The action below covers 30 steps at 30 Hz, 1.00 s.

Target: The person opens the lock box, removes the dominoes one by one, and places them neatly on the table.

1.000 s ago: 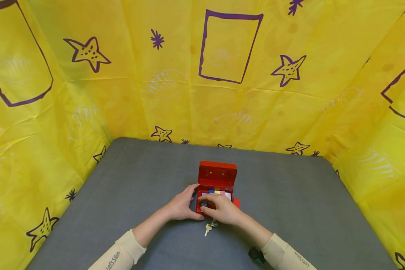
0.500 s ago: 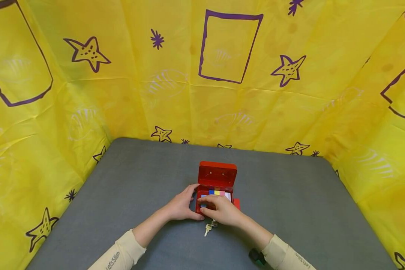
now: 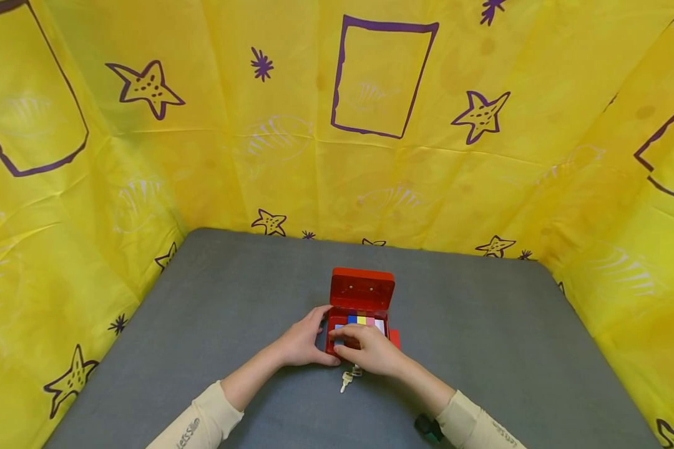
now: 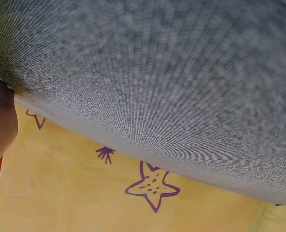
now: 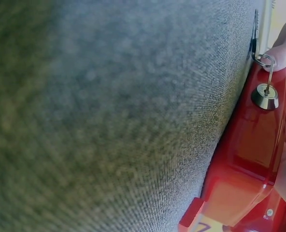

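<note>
A small red cash box (image 3: 362,290) stands on the grey table with its lid raised. Blue, yellow, pink and white strips (image 3: 362,320) lie side by side inside it. My left hand (image 3: 303,340) grips the box's left side, thumb at the front corner and fingers toward the back. Over the box's front left part, my right hand (image 3: 371,349) has its fingers bent around a light blue piece (image 3: 339,333), which appears pinched; the contact is partly hidden. A key sits in the lock (image 5: 265,96) on the front, and another key (image 3: 346,381) hangs on its ring.
At the box's right side a red piece (image 3: 394,337) sticks out. The grey table (image 3: 247,274) extends around the box, up to yellow cloth walls (image 3: 292,168) printed with starfish. A dark device (image 3: 428,426) is by the right sleeve.
The light blue piece shows more plainly between the right fingers, where a darker patch was visible before. The right hand has shifted only slightly; the left hand and box keep their place.
</note>
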Motion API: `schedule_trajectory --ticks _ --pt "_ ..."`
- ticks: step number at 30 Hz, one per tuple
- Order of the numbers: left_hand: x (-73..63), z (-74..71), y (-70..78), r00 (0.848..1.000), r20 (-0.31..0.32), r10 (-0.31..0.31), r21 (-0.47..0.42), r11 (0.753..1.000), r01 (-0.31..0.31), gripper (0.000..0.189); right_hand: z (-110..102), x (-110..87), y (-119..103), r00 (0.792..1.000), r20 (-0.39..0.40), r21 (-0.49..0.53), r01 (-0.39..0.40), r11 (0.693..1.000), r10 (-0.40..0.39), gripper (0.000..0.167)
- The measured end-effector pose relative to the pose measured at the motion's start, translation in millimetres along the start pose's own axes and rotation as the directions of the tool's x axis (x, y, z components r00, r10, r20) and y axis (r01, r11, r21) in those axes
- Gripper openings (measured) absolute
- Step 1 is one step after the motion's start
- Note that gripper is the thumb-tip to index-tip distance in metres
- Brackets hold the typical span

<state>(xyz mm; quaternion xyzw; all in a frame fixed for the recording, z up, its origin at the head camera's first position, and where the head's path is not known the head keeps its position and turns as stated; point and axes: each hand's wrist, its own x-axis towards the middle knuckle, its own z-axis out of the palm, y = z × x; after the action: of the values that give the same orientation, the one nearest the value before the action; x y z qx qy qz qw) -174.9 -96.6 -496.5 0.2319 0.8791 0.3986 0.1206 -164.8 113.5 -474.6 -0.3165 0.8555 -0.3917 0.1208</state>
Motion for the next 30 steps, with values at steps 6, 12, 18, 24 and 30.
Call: schedule_trajectory --ticks 6,12,18,24,30 --pt "-0.1 0.0 0.3 1.000 0.003 -0.011 -0.005 1.000 0.011 0.101 -1.8 0.6 -0.3 0.999 -0.031 -0.028 0.012 1.000 -0.013 0.029" --pt "0.1 0.2 -0.5 1.000 0.004 -0.007 -0.004 1.000 0.007 0.102 -4.0 4.0 1.9 0.997 -0.068 -0.071 0.030 0.997 -0.035 0.028" --pt "0.6 0.1 -1.3 1.000 0.010 -0.013 0.003 1.000 0.013 0.102 -6.0 5.6 5.5 0.994 -0.094 -0.118 0.048 0.992 -0.060 0.032" --pt "0.7 -0.2 -1.7 1.000 0.016 -0.020 -0.003 1.000 0.020 0.101 -6.8 8.6 7.4 0.992 -0.097 -0.173 0.063 0.983 -0.081 0.035" --pt "1.1 0.1 -1.9 1.000 0.019 -0.019 -0.009 1.000 0.019 0.100 -7.1 12.5 8.9 0.995 -0.063 -0.227 0.064 0.972 -0.080 0.039"
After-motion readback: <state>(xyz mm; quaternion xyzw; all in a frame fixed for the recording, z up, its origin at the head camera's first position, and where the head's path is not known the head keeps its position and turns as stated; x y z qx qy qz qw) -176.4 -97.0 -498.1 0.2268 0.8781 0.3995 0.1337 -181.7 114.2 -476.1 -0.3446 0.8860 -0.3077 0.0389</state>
